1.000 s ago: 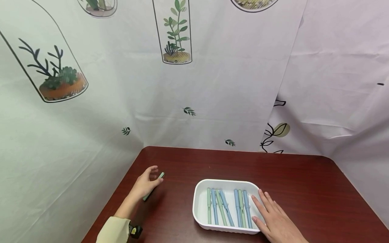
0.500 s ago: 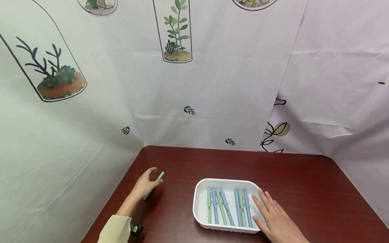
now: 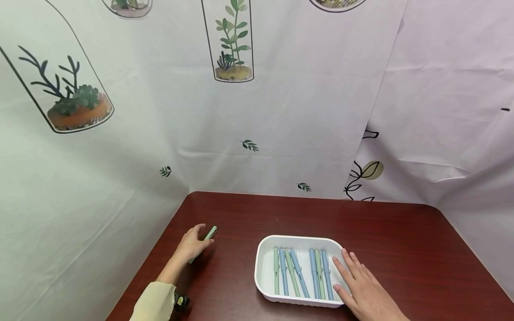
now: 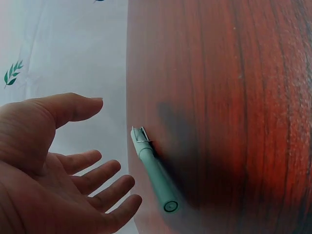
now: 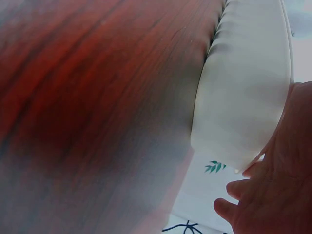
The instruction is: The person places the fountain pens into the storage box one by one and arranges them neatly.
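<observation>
In the head view my left hand (image 3: 189, 246) hovers over a light green pen (image 3: 211, 232) lying slantwise on the table's left part. Thumb and fingers are spread to either side of the pen, and the hand covers part of it. The left wrist view shows a gap between that hand (image 4: 53, 180) and the capped pen (image 4: 158, 178), whose clip end points away. My right hand (image 3: 364, 289) has its fingers stretched out and rests at the right rim of a white tray (image 3: 297, 302). Outside the tray wall (image 5: 243, 83), the right wrist view shows that hand's edge.
Several pens lie lengthwise in the tray in two groups, among them a green pen (image 3: 276, 272) at left and a blue pen (image 3: 327, 275) at right. The dark red wooden table (image 3: 233, 214) meets a white printed cloth (image 3: 281, 125) at its back and left edges.
My left hand has come down slightly toward the green pen, covering a bit more of it. My right hand and the tray have stayed in place.
</observation>
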### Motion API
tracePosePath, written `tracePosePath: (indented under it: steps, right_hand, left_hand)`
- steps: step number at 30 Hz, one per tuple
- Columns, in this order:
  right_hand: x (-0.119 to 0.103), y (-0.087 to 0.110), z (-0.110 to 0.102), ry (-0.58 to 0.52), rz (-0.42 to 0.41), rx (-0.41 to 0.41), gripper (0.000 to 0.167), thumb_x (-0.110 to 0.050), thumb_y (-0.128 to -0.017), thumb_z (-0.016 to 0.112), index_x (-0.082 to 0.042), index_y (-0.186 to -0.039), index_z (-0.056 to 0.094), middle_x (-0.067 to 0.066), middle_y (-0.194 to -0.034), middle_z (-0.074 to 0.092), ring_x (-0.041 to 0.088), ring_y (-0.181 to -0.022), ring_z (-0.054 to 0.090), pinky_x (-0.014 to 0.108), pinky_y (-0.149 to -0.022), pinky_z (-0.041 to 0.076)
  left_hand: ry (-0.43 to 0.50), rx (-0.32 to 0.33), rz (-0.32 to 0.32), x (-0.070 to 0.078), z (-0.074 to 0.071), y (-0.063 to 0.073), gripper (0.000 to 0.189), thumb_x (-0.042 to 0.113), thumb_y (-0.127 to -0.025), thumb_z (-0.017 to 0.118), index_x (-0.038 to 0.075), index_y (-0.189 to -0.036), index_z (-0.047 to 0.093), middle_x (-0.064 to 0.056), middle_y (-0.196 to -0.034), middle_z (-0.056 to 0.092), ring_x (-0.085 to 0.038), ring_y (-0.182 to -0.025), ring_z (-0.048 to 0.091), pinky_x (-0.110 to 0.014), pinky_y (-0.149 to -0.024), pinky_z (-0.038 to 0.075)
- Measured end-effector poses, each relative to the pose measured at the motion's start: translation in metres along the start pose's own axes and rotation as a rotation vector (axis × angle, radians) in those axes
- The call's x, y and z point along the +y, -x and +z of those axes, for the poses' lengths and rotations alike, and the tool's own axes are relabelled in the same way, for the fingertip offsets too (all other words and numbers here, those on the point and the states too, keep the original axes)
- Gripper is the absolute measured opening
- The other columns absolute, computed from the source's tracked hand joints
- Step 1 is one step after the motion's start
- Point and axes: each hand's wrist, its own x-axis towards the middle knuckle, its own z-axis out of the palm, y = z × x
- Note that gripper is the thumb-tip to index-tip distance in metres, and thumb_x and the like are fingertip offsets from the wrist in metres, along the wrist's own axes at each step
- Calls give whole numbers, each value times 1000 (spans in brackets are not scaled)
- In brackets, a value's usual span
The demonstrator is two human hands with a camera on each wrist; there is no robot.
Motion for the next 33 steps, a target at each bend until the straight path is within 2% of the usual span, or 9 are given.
tracePosePath:
  steps: [8,15,25,33]
  right_hand:
    - [-1,0,-1,-7,12,-11,66,-50,-95,64,-17,-150,52,15,-160,39,39,-143,41,6,-108,-18]
    - [-2,-1,-1,-16,26,-31,65,-50,-95,63,-16,-150,52,15,-160,39,39,-144,40,5,-106,-18]
    - [-1,-1,-1,-25,26,-31,66,-50,-95,63,-17,-150,51,15,-160,38,39,-144,40,5,-106,-18]
    - [0,0,0,-18,12,-14,65,-50,-95,64,-17,-150,52,15,-160,39,39,-143,41,6,-107,-17]
  left_hand:
    - [-65,5,-36,-1,5,-4,67,23,-89,74,-3,-144,48,-28,-139,53,-45,-123,46,-59,-91,46]
    - [-123,3,-90,-1,8,-9,66,27,-88,74,-2,-142,50,-28,-135,53,-48,-122,46,-66,-94,41]
    - [-164,-1,-95,-2,9,-10,65,26,-87,75,-7,-139,53,-29,-132,56,-48,-120,47,-66,-93,41]
    - [-161,-9,-103,-5,11,-11,63,23,-86,76,-2,-140,55,-30,-133,55,-48,-120,48,-65,-92,42]
